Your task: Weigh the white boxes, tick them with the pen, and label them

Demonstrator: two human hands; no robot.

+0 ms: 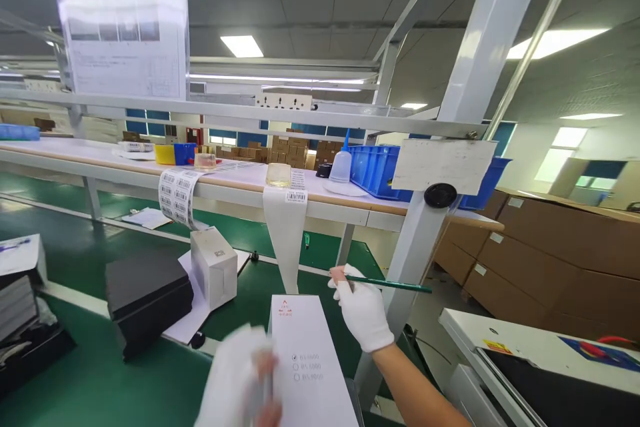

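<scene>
My right hand, in a white glove, pinches a thin green brush or pen that points to the right, just above the far end of a long white box. My left hand, also gloved and blurred, sits at the bottom of the view against the near left side of that box, gripping it. The box has a small red mark and three printed option lines on its top. It lies lengthwise on the green work surface.
A black box and a small white carton on white sheets stand to the left. Label strips hang from the shelf above, which carries a blue bin, a squeeze bottle and small containers. A white post rises right of my hand.
</scene>
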